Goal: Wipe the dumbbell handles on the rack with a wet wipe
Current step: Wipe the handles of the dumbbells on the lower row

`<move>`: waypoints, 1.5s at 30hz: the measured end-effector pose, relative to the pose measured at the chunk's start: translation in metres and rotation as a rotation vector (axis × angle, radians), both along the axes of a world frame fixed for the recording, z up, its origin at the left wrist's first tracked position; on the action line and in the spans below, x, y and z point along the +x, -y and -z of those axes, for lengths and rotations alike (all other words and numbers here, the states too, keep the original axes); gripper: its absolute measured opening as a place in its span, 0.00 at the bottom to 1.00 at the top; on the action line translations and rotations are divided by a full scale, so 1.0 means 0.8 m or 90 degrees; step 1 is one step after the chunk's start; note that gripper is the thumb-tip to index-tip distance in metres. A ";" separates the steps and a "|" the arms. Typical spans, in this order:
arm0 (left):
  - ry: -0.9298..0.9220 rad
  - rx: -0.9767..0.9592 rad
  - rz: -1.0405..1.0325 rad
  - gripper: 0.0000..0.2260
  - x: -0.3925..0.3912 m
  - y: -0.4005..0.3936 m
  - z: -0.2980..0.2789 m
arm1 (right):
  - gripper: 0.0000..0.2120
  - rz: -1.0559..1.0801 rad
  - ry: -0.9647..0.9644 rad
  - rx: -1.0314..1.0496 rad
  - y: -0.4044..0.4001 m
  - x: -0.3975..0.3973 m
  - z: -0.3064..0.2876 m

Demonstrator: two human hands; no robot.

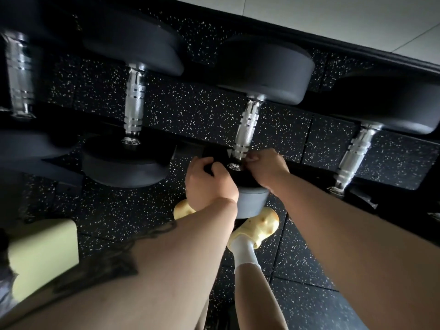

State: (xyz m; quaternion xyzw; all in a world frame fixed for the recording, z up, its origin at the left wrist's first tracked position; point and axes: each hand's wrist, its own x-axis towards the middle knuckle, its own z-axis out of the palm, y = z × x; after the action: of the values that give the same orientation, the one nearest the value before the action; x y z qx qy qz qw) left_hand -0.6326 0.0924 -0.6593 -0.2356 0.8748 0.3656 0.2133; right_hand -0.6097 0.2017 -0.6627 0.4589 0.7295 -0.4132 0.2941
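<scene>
Frame centre: dumbbell handle (246, 128) on the rack. Left hand (209, 184) cupped over the lower weight (252, 201); right hand (266, 166) curled shut at the handle's base (wipe not visible). Knurled steel, rigid, heavy: wipe, don't lift.

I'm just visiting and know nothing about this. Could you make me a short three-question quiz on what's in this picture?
1. True or false: both hands are at the near end of one dumbbell.
2. How many chrome handles show? A) two B) four C) six
3. Fill in: the shoes on the floor are ____ in colour.

Key
1. True: the left hand and right hand meet at the third dumbbell handle.
2. B.
3. Yellow: see the shoe on the speckled floor.
</scene>
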 end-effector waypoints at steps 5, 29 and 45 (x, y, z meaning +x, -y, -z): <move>0.004 -0.008 0.007 0.20 0.000 0.000 0.000 | 0.09 0.090 -0.046 -0.045 0.000 0.013 -0.022; -0.003 -0.007 -0.008 0.16 0.001 -0.001 0.001 | 0.09 0.388 -0.325 0.140 -0.013 -0.033 -0.055; 0.001 -0.007 -0.006 0.16 0.001 -0.001 -0.001 | 0.09 0.161 -0.402 0.425 0.009 -0.037 -0.020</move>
State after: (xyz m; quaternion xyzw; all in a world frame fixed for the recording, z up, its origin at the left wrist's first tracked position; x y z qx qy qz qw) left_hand -0.6320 0.0932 -0.6585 -0.2409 0.8757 0.3613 0.2112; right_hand -0.6392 0.1945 -0.6470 0.4655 0.8145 -0.3079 -0.1586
